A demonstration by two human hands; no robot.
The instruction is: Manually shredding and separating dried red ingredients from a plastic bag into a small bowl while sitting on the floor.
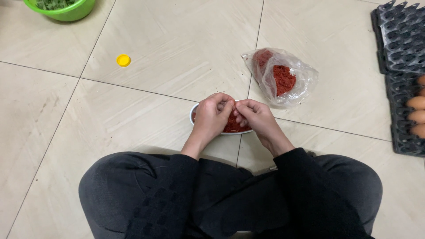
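Dark-trousered knees (221,199), then left hand (211,116) and right hand (256,117) hiding most of white bowl (193,114).

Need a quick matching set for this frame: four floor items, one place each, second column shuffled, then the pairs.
Things:
1. yellow cap
2. green basin
3. clear bag of red crumbs
4. egg trays

Places:
A. right edge of view
B. top left corner
C. lying alone on a tile, left of centre
D. just beyond the white bowl, on the right

Pairs: 1-C, 2-B, 3-D, 4-A
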